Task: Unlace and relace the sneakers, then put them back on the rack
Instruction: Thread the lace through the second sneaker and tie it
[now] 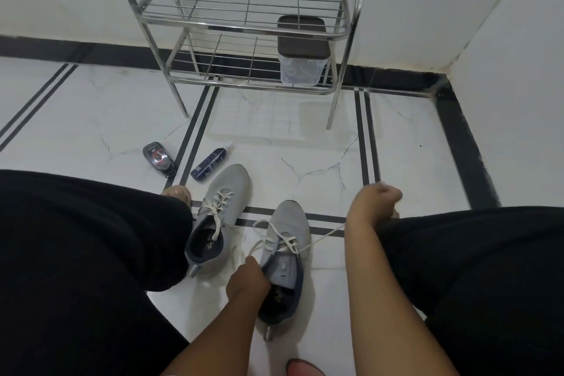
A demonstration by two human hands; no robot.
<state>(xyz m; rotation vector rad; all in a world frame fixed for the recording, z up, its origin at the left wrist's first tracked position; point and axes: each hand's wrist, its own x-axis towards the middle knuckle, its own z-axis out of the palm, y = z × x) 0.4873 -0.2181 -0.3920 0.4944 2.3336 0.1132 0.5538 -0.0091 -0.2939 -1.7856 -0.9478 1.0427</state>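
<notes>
Two grey sneakers with white laces lie on the white floor between my knees. The left sneaker (222, 207) is laced, its lace ends loose. My left hand (247, 279) grips the tongue and collar edge of the right sneaker (287, 247). My right hand (377, 201) is curled round one end of that shoe's white lace (323, 236), stretched taut out to the right from the upper eyelets. The steel shoe rack (244, 21) stands against the far wall, its top shelf bare.
A clear plastic box with a dark lid (303, 52) sits on the rack's lower shelf. A shoe-polish sponge (158, 157) and a dark spray bottle (210, 163) lie on the floor left of the sneakers. My black-clad legs flank the shoes.
</notes>
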